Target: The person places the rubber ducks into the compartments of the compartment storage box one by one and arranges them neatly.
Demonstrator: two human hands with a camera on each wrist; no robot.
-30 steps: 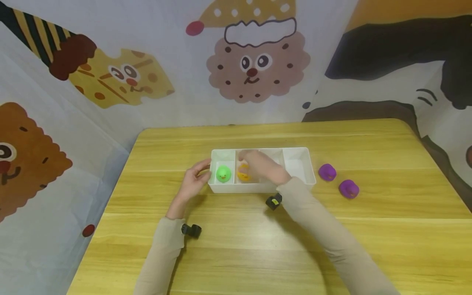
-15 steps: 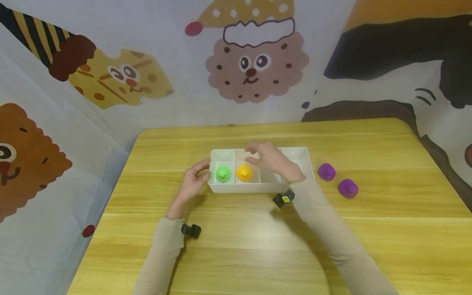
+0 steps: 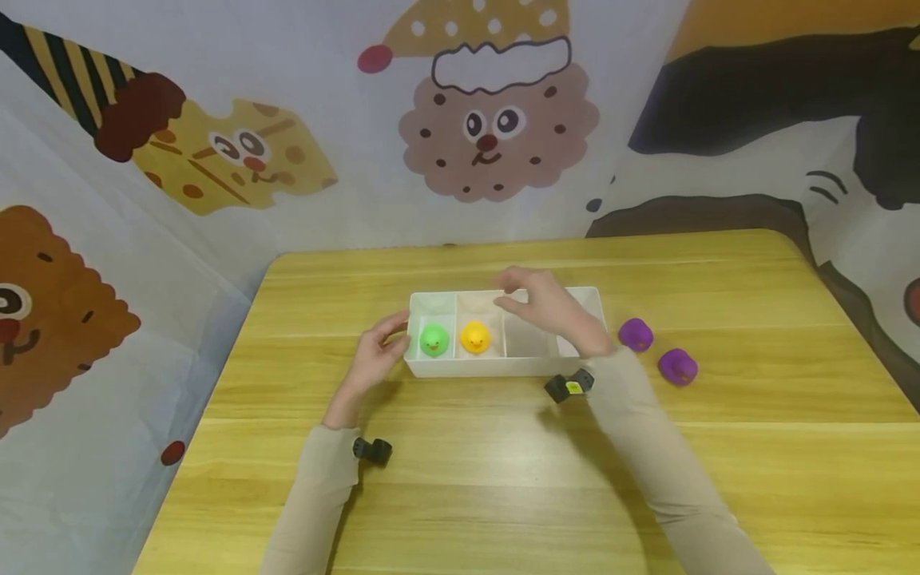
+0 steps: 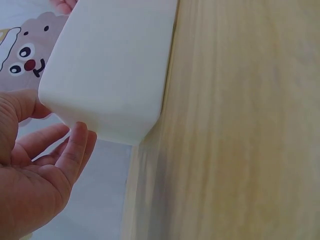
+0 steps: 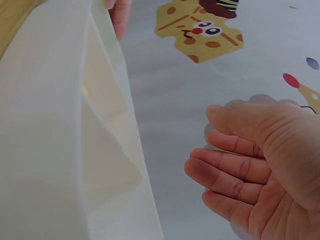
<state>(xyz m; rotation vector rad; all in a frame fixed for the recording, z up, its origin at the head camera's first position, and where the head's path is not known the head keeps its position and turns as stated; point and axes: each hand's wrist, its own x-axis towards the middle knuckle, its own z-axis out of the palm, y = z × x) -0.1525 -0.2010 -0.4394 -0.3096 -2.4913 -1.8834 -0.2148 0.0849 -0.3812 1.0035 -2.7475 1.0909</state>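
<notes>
The bench (image 3: 460,495) carries one white divided box (image 3: 481,367), its long axis running left to right. The left hand (image 3: 377,353) touches the box's left end with relaxed fingers; the right hand (image 3: 545,305), loosely parted and holding nothing, hangs over the far side, hiding part of the right-hand compartments (image 3: 527,339). One green duck (image 3: 434,340) and one yellow duck (image 3: 475,338) occupy the two leftmost compartments, bills toward the near side; two purple ducks (image 3: 636,335) (image 3: 679,367) sit beyond the right end, bills hard to make out.
</notes>
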